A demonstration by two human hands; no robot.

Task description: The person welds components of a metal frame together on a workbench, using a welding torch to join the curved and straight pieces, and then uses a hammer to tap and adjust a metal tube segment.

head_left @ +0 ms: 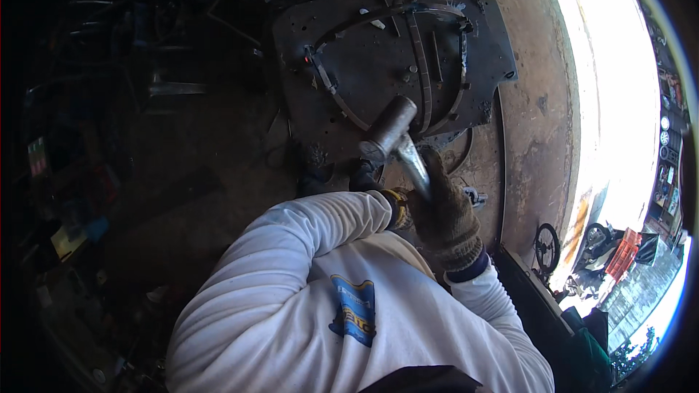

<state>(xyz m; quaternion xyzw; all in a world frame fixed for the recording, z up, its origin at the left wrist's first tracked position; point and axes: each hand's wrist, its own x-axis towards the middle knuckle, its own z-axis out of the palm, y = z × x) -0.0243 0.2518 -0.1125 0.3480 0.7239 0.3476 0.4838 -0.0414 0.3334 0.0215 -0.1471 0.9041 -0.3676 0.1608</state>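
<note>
A hammer with a thick cylindrical steel head [389,129] and a metal handle [413,166] is held up in front of my chest. My right hand [445,220], in a knitted work glove, is closed round the handle. Close beside it, my left hand [408,212] reaches across my body; its fingers are hidden behind the right glove. Beyond the hammer, a bent metal frame [464,58] lies on a dark steel work table [349,65]. A curved crossbar [420,58] runs through the frame.
A short flat bar [436,57] and a small white piece [375,20] lie on the table. Dark metal parts and tools crowd the shadowed left side. To the right are a bicycle wheel [547,247] and a red crate [622,253], beside bright sunlit ground.
</note>
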